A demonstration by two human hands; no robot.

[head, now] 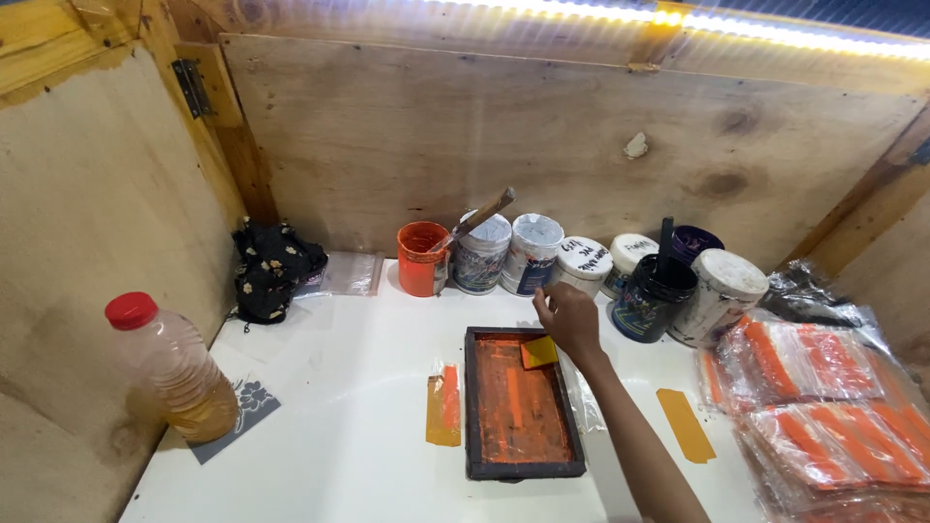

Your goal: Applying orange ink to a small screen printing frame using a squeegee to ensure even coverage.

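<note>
Just beyond the right hand (570, 320) a tight row of paint tubs (531, 254) stands along the plywood back wall (542, 136), with an orange tub (422, 259) holding a slanted stick (477, 218) at its left end, so there is little room to pass forward. To the hand's right, stacked plastic packets (823, 407) crowd the tabletop (349, 426) edge. To its left, past the dark framed screen (519, 403) under it, the white surface lies open as far as the red-capped bottle (174, 368) and black cloth bundle (273, 267).
</note>
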